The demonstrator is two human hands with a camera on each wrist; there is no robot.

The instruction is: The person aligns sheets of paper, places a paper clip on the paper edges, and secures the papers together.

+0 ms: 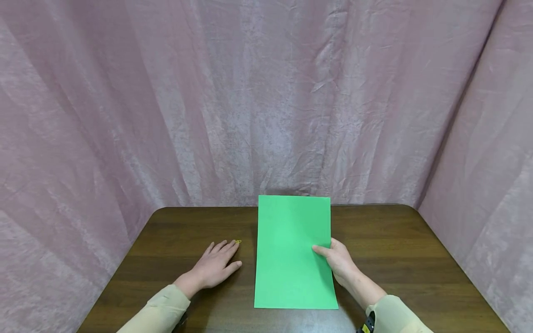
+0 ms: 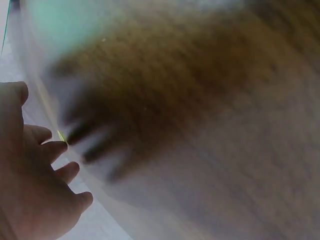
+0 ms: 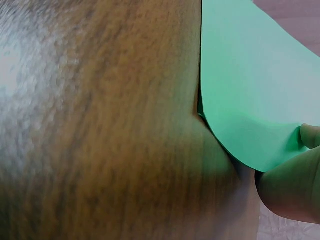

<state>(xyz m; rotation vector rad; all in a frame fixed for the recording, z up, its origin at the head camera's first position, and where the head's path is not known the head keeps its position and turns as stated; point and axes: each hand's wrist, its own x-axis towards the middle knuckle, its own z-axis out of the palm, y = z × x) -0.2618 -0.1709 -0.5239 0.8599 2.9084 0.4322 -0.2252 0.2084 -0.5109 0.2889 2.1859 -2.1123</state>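
My right hand [image 1: 342, 262] grips a green sheet of paper [image 1: 291, 249] at its right edge, the thumb on the front and the other fingers hidden behind. In the right wrist view, the paper [image 3: 250, 75] bows up off the tabletop near the thumb. To the left of the sheet, my left hand [image 1: 212, 268] reaches palm down over the table with its fingers spread and straight. A small yellow paper clip [image 1: 238, 241] appears at its fingertips; whether they touch it I cannot tell. The left wrist view shows the left hand [image 2: 42, 175] with a sliver of yellow by one fingertip.
The brown wooden table [image 1: 395, 245] has rounded back corners and a shiny surface. Behind it and along both sides hang pink velvet curtains [image 1: 250, 101]. A dark band with a yellow patch [image 1: 366, 327] is on the right wrist.
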